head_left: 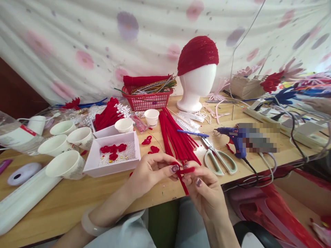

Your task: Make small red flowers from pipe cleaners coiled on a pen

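Between both hands, at the table's front edge, is a red pipe cleaner (183, 185), bent and crossed over itself. My left hand (152, 172) pinches its looped part between thumb and fingers. On the other side my right hand (204, 187) is closed on one end of it, which points right; the other end hangs down. Just beyond the hands lies a fan of straight red pipe cleaners (172, 134). Small twisted red pieces (153, 150) rest left of that bundle. A white box (113, 168) holds pearl beads and several finished red loops.
Scissors (219, 156) and a blue glue gun (234, 137) with cables lie to the right. Paper cups (66, 165) crowd the left. Behind stand a red basket (150, 101) and a white foam head (198, 82) wrapped in red. A blue pen (192, 133) crosses the bundle.
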{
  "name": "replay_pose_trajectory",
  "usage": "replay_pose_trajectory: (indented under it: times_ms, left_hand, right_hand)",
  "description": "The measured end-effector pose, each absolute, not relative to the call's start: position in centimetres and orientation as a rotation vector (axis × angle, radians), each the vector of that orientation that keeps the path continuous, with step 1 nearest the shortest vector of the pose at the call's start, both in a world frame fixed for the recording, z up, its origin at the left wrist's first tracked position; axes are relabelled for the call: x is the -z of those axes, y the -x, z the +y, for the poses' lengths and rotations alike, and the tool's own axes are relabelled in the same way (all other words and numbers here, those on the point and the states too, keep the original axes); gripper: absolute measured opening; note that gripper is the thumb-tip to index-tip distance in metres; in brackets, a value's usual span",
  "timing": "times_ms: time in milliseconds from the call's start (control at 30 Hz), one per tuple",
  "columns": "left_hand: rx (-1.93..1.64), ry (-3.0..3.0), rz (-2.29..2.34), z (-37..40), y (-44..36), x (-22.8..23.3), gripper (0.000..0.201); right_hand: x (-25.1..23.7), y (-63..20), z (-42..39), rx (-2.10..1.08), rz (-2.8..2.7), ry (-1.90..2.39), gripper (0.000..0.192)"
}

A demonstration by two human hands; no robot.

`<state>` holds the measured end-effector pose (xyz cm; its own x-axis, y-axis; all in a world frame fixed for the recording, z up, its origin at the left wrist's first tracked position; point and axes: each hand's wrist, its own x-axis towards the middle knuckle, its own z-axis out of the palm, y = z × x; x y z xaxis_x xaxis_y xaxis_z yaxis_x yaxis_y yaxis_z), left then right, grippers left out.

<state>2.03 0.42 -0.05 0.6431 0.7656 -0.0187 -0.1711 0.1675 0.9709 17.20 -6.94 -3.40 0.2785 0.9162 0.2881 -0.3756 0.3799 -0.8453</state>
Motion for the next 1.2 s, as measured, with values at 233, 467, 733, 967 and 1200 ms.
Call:
replay_pose_trajectory:
  times_ms: [233,467,733,967,1200]
  left_hand:
    - [-0.748,-1.387,0.706,0.2,-2.3,0.1,0.014]
    - [-0.742,-1.272,0.758,0.4,-2.5,0.4,0.013]
    - [-0.631,-1.142,0.690,0.4,-2.3,0.1,0.016]
    - [-0.614,-1.066,0.680,0.5,-2.5,0.4,0.017]
    - [-0.598,-1.207,0.810,0.1,-2.5,0.1,0.019]
  right_hand:
    - [3.5,-19.2,-6.5,-0.890,-1.241,0.855,0.011]
    - [0.9,-20.2,-6.8,-0.893,-1.477,1.067,0.015]
    - [0.7,-19.5,-7.5,-0.860,-1.396,1.365,0.014]
    - [0.3,-19.2,-7.8,-0.756,-1.417,1.427,0.015]
    - [-0.1,-18.4,-8.6,-0.477,-1.552,1.544,0.014]
